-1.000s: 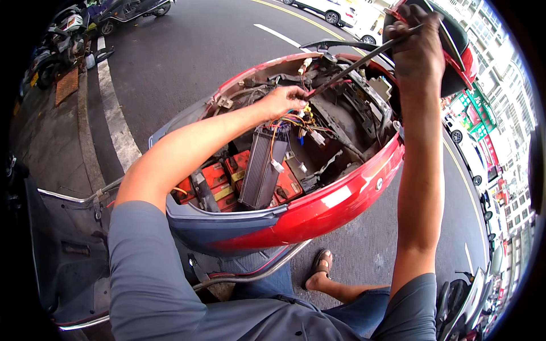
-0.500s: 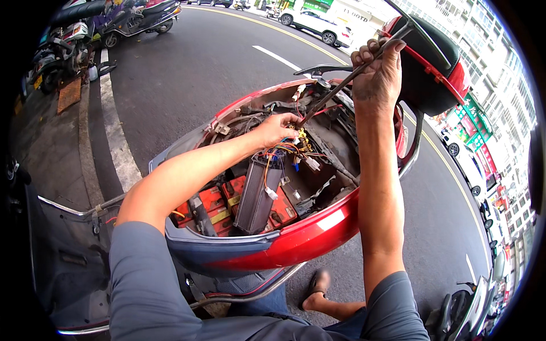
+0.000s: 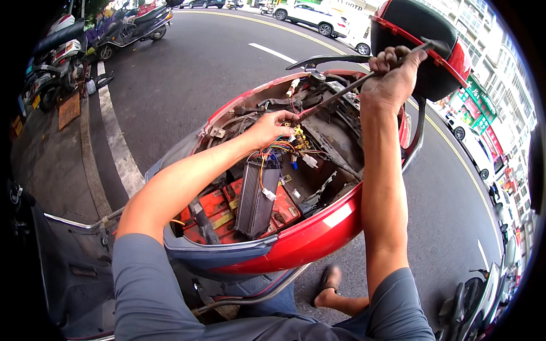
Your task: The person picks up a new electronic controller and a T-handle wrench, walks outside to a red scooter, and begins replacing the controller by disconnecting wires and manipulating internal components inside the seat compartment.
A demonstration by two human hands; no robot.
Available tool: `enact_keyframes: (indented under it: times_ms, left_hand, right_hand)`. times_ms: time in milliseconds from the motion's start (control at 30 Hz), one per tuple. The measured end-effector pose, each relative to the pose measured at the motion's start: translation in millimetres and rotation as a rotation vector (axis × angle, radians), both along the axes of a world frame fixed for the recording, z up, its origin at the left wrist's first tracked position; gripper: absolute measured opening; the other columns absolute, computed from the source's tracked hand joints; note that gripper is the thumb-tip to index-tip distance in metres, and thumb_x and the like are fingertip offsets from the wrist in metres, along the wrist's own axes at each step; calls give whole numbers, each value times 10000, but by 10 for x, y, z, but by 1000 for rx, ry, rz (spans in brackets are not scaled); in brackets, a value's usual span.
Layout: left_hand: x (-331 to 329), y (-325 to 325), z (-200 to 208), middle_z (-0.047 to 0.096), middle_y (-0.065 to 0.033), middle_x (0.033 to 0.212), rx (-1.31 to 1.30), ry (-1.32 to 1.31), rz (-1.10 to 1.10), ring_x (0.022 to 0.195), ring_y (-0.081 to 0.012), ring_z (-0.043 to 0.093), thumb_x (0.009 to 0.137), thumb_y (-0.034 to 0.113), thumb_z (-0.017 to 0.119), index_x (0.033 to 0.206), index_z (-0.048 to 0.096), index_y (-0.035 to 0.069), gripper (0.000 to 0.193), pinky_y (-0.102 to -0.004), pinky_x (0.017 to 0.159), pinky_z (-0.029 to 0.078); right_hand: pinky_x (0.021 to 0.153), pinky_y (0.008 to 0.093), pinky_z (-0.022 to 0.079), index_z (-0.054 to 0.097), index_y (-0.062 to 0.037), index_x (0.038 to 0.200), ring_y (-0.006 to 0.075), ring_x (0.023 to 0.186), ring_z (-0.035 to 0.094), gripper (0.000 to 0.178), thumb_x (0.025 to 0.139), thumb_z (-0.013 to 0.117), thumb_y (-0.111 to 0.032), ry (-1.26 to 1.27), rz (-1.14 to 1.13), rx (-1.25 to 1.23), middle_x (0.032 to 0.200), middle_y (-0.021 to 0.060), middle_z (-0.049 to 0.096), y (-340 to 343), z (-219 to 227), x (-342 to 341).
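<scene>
Right hand (image 3: 392, 77): wrapped tight round one rod (image 3: 344, 91), near its upper end.
Left hand (image 3: 272, 129): fingertips bunched at the rod's lower end; cannot tell whether they grasp rod or wire.
Rod: long, thin, dark, crosspiece on top; slants from far right down over the open scooter body (image 3: 318, 234).
Wires (image 3: 280, 149): multicoloured tangle just near of left hand; at least three white connectors (image 3: 310, 161).
Finned box (image 3: 257, 196): one, dark grey, left-near, lying on red blocks (image 3: 215, 200).
Rear box (image 3: 418, 25): one, red and black, far right.
</scene>
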State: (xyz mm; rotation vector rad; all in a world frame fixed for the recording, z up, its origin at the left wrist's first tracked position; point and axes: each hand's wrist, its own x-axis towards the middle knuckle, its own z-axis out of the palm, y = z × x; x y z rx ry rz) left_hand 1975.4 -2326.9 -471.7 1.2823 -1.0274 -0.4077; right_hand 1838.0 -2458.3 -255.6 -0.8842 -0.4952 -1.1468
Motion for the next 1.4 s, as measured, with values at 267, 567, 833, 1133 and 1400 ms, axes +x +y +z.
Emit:
enact_keyframes:
  times_ms: [267, 567, 833, 1133, 1400]
  left_hand:
    - [-4, 16, 31, 585, -77, 1145, -20, 4, -35, 977, -118, 574, 814, 88, 653, 1248, 516, -21, 467, -274, 887, 464]
    - [-58, 32, 65, 574, -92, 1184, -3, -40, -7, 1003, -123, 569, 825, 97, 647, 1258, 511, -27, 471, -279, 901, 462]
    - [-12, -8, 16, 600, -64, 1118, 7, -47, -9, 982, -110, 572, 839, 81, 644, 1254, 503, -13, 448, -269, 871, 469]
    - [3, 103, 13, 576, -84, 1099, -48, 69, -25, 1001, -152, 575, 800, -34, 639, 1172, 509, -17, 394, -291, 899, 480]
    - [-190, -13, 127, 616, -102, 1023, 193, 80, 110, 962, -176, 605, 774, 192, 706, 1303, 393, 20, 638, -322, 837, 495]
  right_hand:
    - [404, 261, 215, 361, -129, 632, 104, 428, 267, 499, 895, 567, -500, 44, -55, 96, 533, -14, 320, -220, -66, -201]
    - [389, 254, 205, 321, -159, 595, 95, 405, 222, 509, 952, 460, -495, 13, -29, 130, 493, -27, 262, -379, -176, -408]
    - [387, 248, 201, 337, -158, 602, 93, 403, 209, 503, 971, 410, -493, 7, 7, 117, 489, -28, 245, -319, -167, -431]
    - [401, 257, 188, 358, -147, 579, 98, 415, 192, 562, 963, 335, -557, -61, 41, 199, 496, -25, 241, -734, 1, -988]
    - [426, 284, 232, 316, -138, 548, 109, 389, 223, 604, 939, 305, -599, -142, 44, 233, 466, -35, 232, -2009, -174, -3154]
